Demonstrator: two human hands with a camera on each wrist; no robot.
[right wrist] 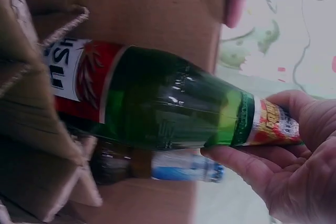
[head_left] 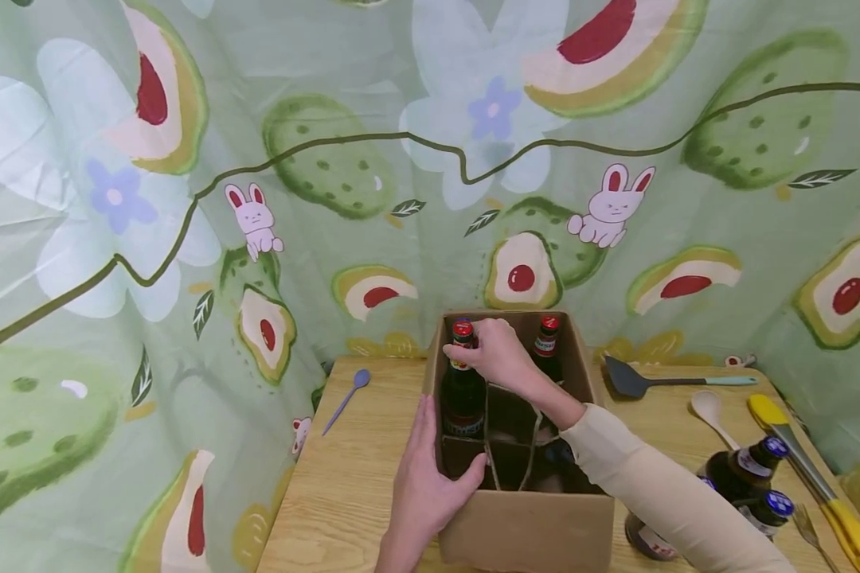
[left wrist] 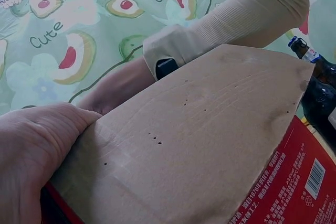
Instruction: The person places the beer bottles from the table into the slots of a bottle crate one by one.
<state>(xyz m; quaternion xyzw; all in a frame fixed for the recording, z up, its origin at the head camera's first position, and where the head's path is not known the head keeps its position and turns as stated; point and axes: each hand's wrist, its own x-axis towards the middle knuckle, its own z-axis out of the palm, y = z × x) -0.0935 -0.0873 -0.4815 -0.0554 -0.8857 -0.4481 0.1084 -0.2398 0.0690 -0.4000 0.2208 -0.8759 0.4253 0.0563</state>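
A cardboard box (head_left: 526, 525) with cardboard dividers stands on the table. Inside its back left compartment is a green beer bottle (head_left: 463, 398) with a red cap. My right hand (head_left: 505, 358) grips that bottle by the neck; the right wrist view shows thumb and fingers around the foil neck label of the green bottle (right wrist: 168, 100). At the box's near left corner, my left hand (head_left: 430, 481) holds the wall, fingers along the outside and thumb over the edge. Another red-capped bottle (head_left: 548, 342) stands at the back right of the box.
Right of the box are several dark bottles with blue caps (head_left: 745, 469). Beyond them lie a spatula (head_left: 627, 378), a pale spoon (head_left: 709, 410), yellow-handled tongs (head_left: 806, 458) and a fork (head_left: 810, 529). A blue spoon (head_left: 351, 394) lies left of the box. A patterned curtain (head_left: 373, 239) hangs behind.
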